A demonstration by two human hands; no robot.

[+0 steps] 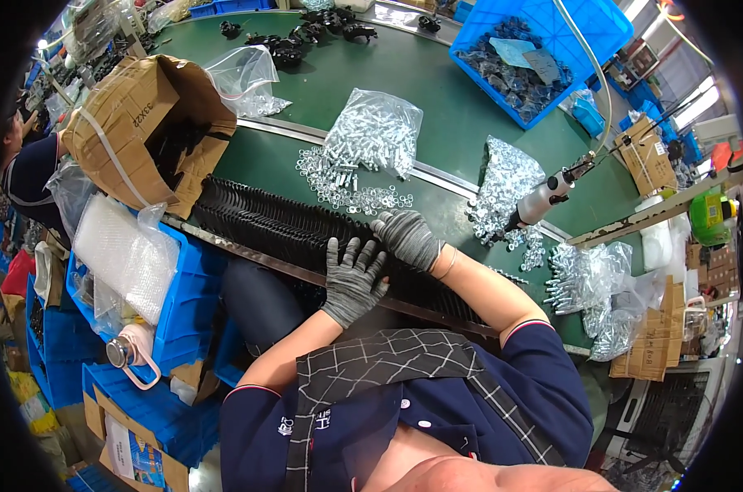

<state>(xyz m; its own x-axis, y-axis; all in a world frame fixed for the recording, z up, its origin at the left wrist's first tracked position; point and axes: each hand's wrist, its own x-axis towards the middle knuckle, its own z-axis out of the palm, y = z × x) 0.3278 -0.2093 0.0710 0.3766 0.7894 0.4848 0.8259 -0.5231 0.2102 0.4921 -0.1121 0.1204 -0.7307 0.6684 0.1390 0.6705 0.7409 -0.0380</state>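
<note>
A long row of thin black parts [265, 215], packed closely side by side, runs along the near edge of the green workbench. My left hand [353, 279], in a grey striped glove, lies on the row's near side with its fingers spread. Just right of it and farther in, my right hand [408, 239], gloved alike, rests over the top of the row. Its fingers point left, slightly bent, and nothing shows between them. The black parts continue to the right beneath my right forearm. Beyond the row lie loose silver rings and small sleeves [347, 193].
An open cardboard box [125, 123] holding black parts stands at the row's left end. Farther in lies a bag of metal sleeves [375, 131]. A power screwdriver [544, 201] hangs at the right over another hardware bag [511, 176]. A blue crate [490, 82] stands far right.
</note>
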